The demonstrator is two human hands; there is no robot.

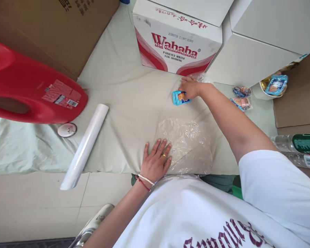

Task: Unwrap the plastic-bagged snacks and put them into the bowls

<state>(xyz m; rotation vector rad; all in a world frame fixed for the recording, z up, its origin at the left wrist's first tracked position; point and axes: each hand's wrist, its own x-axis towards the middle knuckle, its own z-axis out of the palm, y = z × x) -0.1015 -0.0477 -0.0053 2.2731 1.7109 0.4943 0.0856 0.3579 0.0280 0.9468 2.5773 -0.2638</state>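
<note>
My left hand (155, 161) lies flat with fingers spread, on the left edge of a clear plastic bag or sheet (189, 143). The plastic is crinkled and spread over the table's front edge. Farther forward, my right hand (190, 88) has bent fingers at a blue snack packet (176, 97) on the cloth. Its thumb side covers the packet's right part, so the grip is partly hidden. Some crumpled clear plastic (206, 78) shows just beyond that hand.
A Wahaba-style white carton printed "Wahaha" (175, 41) stands behind. At left are a red jug (33, 82), a round pink-white item (67, 130) and a plastic-film roll (86, 144) overhanging the edge. At right are wrapped snacks (241, 98), a white tub (263, 92) and bottles (303, 143).
</note>
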